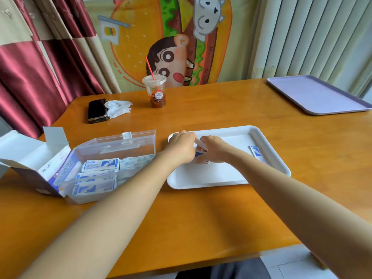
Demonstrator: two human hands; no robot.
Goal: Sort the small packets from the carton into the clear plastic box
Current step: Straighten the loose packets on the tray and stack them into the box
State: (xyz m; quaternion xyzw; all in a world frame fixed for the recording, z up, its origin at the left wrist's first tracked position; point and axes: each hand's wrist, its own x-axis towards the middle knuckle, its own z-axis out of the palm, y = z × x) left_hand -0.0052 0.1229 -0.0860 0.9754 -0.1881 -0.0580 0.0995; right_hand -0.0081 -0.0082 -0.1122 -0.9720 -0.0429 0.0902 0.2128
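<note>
- The left hand [181,147] and the right hand [214,150] meet over the white tray [203,178], above its 10 o'clock part, with the backs of both hands toward the camera.
- Both hands have their fingers curled in and grip the held packets [199,154] from either side. This is a small white-and-blue bunch with one white edge poking up between the hands. The number of packets in it cannot be told.
- A loose packet [256,152] lies flat on the tray at 3 o'clock of the hands, partly hidden behind the right forearm.
- The tray sits mid-table [201,222].
- The box [112,147] stands at 9 o'clock of the tray, near it but apart. Its lid [138,137] stands open along the far edge. The left forearm crosses in front of its near right corner.
- Boxed packets [100,165] lie flat in stacked rows across the box floor.
- The carton [60,170] touches the box at the box's 9 o'clock, with its flaps open. Its inside cannot be seen.
- A phone [97,110] lies at 12 o'clock of the box, with a crumpled white wad [117,108] touching it at its 3 o'clock.
- A cup [155,91] with a red straw and brown drink stands at 11 o'clock of the tray, well apart.
- A purple tray [318,95] lies at 2 o'clock, at the table's far right corner.
</note>
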